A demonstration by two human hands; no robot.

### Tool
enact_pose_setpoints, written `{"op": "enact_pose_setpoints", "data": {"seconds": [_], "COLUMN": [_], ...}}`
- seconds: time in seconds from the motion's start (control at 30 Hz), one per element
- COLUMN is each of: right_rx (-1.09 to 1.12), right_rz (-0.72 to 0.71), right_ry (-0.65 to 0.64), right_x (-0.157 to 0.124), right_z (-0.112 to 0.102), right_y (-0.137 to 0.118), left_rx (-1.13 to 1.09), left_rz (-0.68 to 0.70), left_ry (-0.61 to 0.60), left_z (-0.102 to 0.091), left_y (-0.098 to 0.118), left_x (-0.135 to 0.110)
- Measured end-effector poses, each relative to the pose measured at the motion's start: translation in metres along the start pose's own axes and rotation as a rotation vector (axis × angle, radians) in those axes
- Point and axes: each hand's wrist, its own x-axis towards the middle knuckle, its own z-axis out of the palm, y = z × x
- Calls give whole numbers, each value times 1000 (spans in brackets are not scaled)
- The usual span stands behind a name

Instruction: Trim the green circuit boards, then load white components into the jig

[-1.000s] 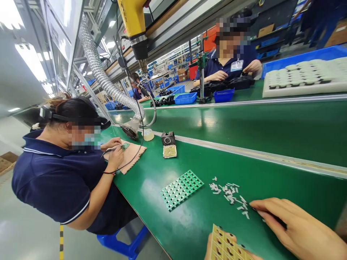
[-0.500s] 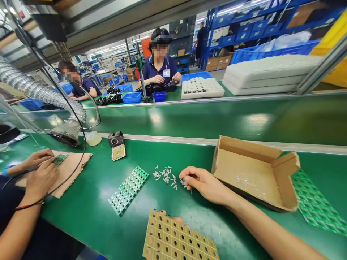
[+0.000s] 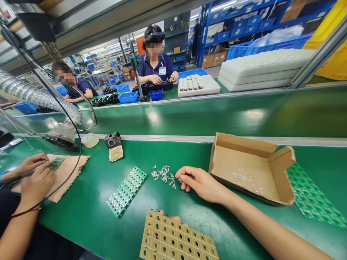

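My left hand [image 3: 176, 219] is mostly hidden beneath a tan circuit board panel [image 3: 177, 236], holding it from below. Only fingertips show past the panel's far edge, and rows of dark holes run across its face. Beyond it, my right hand [image 3: 193, 182] hovers at the right side of a loose pile of small pale parts [image 3: 164, 174]. Its thumb and forefinger are pinched together and the other fingers curl under. What sits between the tips is too small to make out. A green circuit board panel [image 3: 127, 191] lies left of the pile.
A cardboard tray [image 3: 253, 150] with small clear bits stands right; another green panel [image 3: 316, 196] lies partly under it. At left, a co-worker's hands [image 3: 39, 177] work over a small board on cardboard [image 3: 65, 178]. A tape roll [image 3: 90, 141] and small black box [image 3: 113, 140] sit behind.
My right hand's fingers have curled in tighter; the small parts seen beneath them before no longer show. The tan panel stays in my left hand. The whole view has shifted slightly.
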Motion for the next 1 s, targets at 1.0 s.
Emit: {"op": "enact_pose_setpoints", "data": {"seconds": [1.0], "right_rx": [-306], "right_rz": [-302], "right_ry": [-3], "right_x": [-58], "right_z": [58], "right_y": [-55], "left_rx": [-348], "left_rz": [-66], "left_ry": [-43], "left_z": [109], "left_y": [103], "left_x": [-18]}}
